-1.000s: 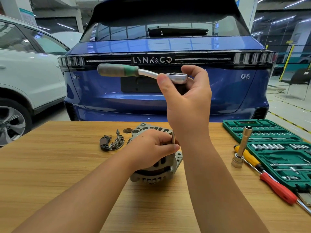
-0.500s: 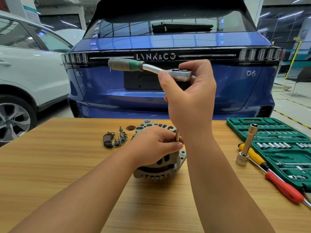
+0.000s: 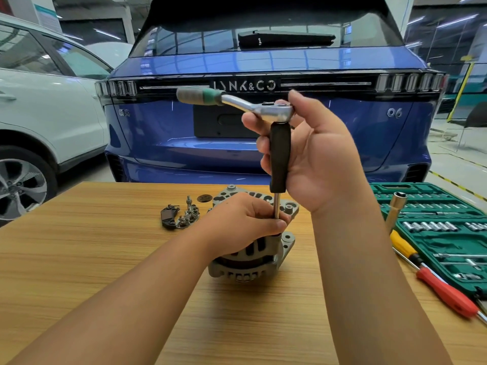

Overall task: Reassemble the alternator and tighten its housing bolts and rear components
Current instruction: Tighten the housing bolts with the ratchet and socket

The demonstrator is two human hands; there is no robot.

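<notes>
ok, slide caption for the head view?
Left hand steadies alternator; right hand holds ratchet upright.

The left hand (image 3: pixel 245 225) is gripping the alternator (image 3: pixel 253 256) on the worktop (image 3: pixel 105 259), while the right hand (image 3: pixel 316 159) is holding the ratchet (image 3: pixel 237 101) and its upright black-sleeved extension (image 3: pixel 279 159) above it.

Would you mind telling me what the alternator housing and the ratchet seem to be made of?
Alternator housing: probably cast aluminium, judging by its dull, pale grey, slotted surface. Ratchet: apparently polished, chrome-like steel, given the mirror glints on its head and neck; the grey-green handle looks like matte rubber or plastic.
</notes>
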